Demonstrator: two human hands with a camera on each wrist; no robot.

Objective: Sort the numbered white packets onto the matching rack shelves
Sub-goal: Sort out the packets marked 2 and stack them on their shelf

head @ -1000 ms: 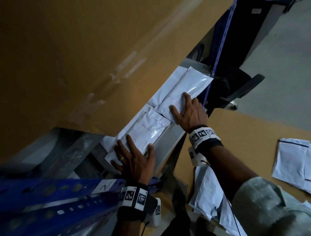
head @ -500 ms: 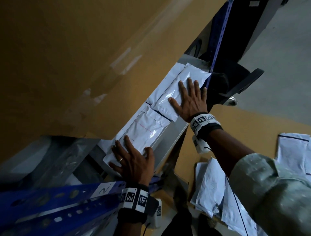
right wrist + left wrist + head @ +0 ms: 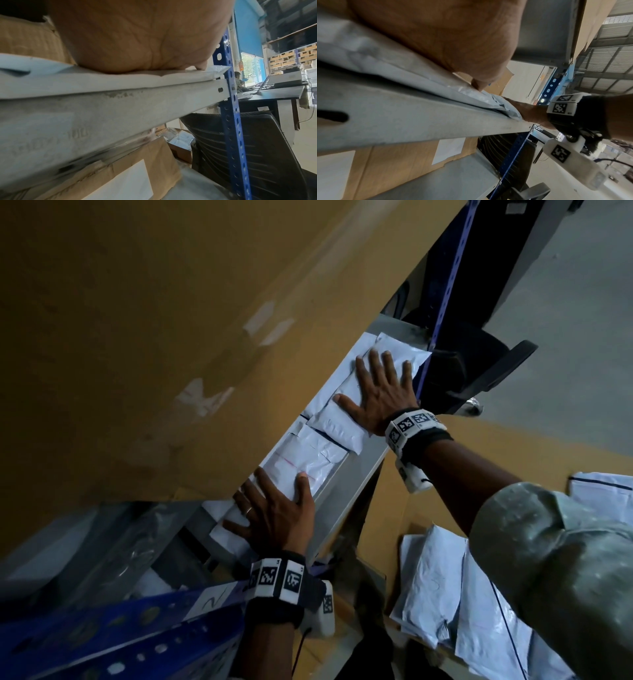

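White packets lie in a row along the grey rack shelf (image 3: 356, 474), squeezed in front of a big brown carton (image 3: 171, 337). My left hand (image 3: 270, 505) lies flat with spread fingers on the near packet (image 3: 301, 463), which bears faint red lines. Farther along, my right hand (image 3: 380, 385) presses flat on the far packet (image 3: 394, 347) beside the blue upright (image 3: 442, 309). In the left wrist view the palm (image 3: 453, 40) rests on packets (image 3: 412, 75) above the shelf lip (image 3: 402, 121). The right wrist view has the palm (image 3: 137, 37) on a packet (image 3: 154, 77).
A blue rack beam (image 3: 113, 628) with a label marked 2 (image 3: 214, 599) crosses the lower left. More white packets (image 3: 455, 604) lie on brown cardboard (image 3: 496, 446) at the lower right. A black chair (image 3: 479, 364) stands beyond the upright.
My right hand has slid farther along the shelf, pushing the far packet toward the blue upright. The left hand stays flat on the near packet.
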